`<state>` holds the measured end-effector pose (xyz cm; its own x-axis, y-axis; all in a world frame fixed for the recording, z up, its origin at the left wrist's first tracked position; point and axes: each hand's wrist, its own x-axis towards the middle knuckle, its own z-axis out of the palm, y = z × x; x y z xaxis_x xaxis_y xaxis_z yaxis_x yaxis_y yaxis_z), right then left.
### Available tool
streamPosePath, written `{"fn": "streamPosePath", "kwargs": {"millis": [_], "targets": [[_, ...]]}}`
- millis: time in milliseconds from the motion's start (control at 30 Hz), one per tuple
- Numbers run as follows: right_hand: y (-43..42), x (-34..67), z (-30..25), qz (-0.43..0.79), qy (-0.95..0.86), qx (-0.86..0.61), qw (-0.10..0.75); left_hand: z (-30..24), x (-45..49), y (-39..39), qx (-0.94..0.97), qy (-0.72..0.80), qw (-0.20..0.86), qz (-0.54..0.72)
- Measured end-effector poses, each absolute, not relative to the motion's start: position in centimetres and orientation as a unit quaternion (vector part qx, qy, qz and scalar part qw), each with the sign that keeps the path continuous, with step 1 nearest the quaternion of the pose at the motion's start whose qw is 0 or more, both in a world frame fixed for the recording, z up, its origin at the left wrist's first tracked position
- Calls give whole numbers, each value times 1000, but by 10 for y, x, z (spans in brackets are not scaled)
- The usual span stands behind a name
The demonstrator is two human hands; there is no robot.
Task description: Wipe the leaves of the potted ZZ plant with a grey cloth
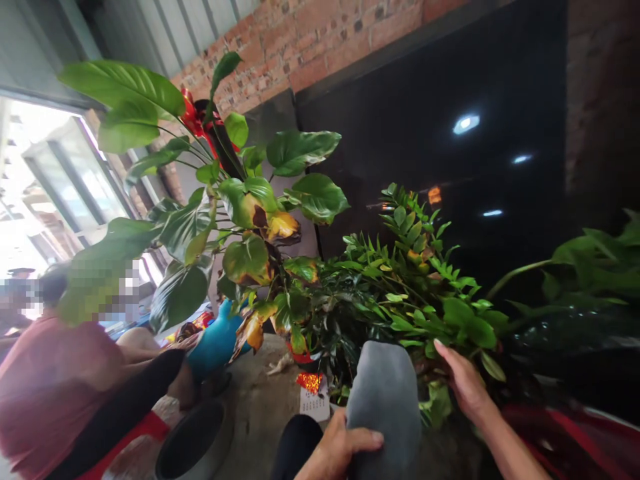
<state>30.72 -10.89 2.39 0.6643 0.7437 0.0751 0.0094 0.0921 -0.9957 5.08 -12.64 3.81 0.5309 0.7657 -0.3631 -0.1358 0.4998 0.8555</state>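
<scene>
My left hand (345, 445) grips a flat grey slab (385, 400) with a rounded top by its lower left edge, thumb across its front; I cannot make out what kind of thing it is. The slab stands tilted up in front of me, its lower end cut off by the frame. To its right, my right hand (465, 380) is raised with fingers stretched out, holding nothing that I can see. Green leaves (460, 320) of a potted plant are right behind its fingertips; whether they touch, I cannot tell.
A tall large-leaved plant (250, 260) with browned leaves stands ahead. On the floor lie a printed card (314, 403) and shiny red-orange wrapping (309, 382). A dark bucket (193, 440) stands lower left, near a person in a pink shirt (55, 387). Behind is a glossy black panel (400, 127).
</scene>
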Motion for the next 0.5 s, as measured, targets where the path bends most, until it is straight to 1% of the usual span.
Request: {"fn": "streamPosePath", "kwargs": {"millis": [133, 267, 367, 500], "targets": [[-113, 309, 21, 223, -292, -696, 617, 27, 33, -142, 343, 361, 799, 337], [-118, 308, 15, 176, -292, -734, 587, 22, 31, -147, 248, 408, 786, 392], [-121, 305, 18, 141, -281, -747, 586, 22, 28, -146, 184, 433, 780, 413], [-137, 300, 34, 76, -256, -748, 607, 22, 20, -145, 162, 408, 804, 402]]}}
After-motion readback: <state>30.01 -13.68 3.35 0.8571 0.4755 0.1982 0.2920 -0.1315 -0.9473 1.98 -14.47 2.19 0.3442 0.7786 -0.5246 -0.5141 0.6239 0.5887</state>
